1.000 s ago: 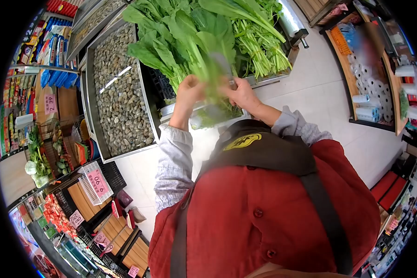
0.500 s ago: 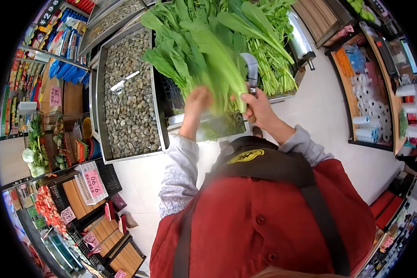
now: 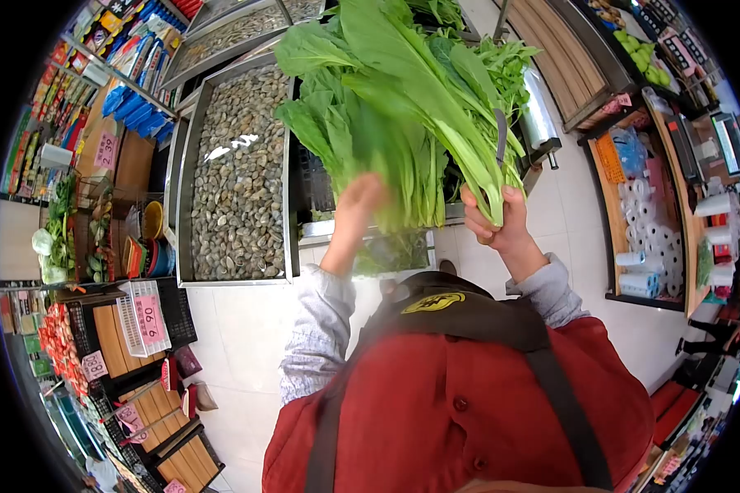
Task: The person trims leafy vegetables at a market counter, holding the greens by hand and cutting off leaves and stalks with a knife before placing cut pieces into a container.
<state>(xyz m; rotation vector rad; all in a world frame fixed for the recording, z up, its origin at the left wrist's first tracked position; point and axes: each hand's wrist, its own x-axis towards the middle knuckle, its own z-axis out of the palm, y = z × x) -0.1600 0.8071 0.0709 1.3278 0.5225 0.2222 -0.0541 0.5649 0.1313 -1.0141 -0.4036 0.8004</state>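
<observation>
My right hand [image 3: 501,222] grips the stem end of a long leafy green [image 3: 423,94], its leaves pointing up and left over the pile. A curved knife blade [image 3: 501,135] rises from the same hand; its handle is hidden. My left hand [image 3: 360,209] is blurred at the cut ends of the heaped greens [image 3: 325,123], and whether it holds any cannot be made out. Below the hands, a clear bin [image 3: 395,253] has green bits in it.
A metal tray of clams [image 3: 237,177] lies left of the greens. At their right is a roll of clear film [image 3: 538,107]. Farther right, a wooden shelf [image 3: 645,300] holds paper rolls. A white basket [image 3: 142,319] with a price sign stands lower left.
My right hand has moved right with the knife and the leafy green, away from my left hand. The knife blade now stands nearer the right side of the pile. The whole view has shifted.
</observation>
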